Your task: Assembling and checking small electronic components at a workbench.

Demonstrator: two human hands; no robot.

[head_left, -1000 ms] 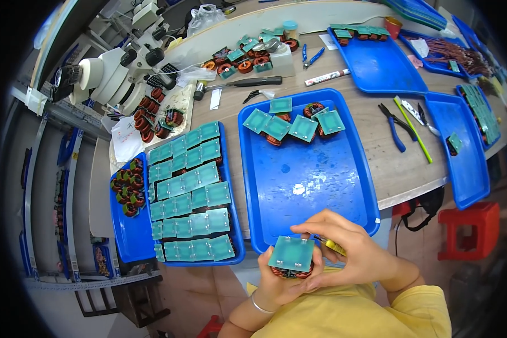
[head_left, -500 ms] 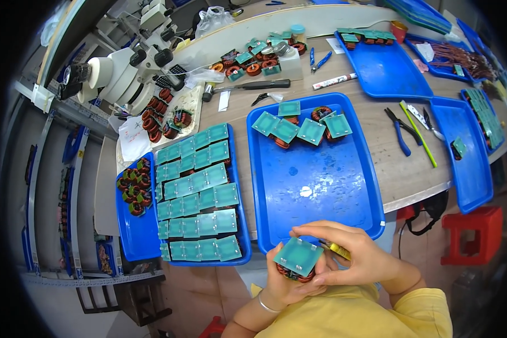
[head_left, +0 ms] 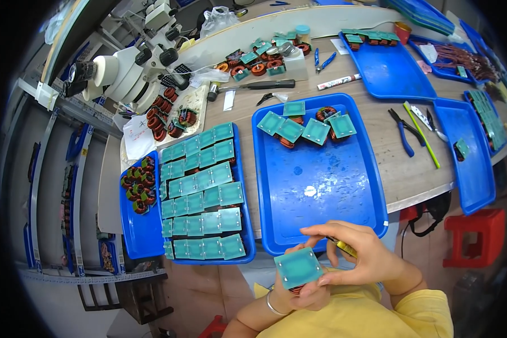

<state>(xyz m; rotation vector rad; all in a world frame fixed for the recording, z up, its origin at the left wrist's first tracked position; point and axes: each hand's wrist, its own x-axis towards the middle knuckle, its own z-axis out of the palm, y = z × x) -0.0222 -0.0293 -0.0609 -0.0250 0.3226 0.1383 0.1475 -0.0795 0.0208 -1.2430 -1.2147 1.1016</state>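
Left hand: green board is gripped at lower centre.
Right hand: yellow tool is gripped beside the board.

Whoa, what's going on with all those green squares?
A person's left hand is holding a green square board with a copper-coloured coil under it. The right hand is close beside it, gripping a small yellow tool. In front, a big blue tray has a few more boards at its far end. To its left, another blue tray holds rows of them.
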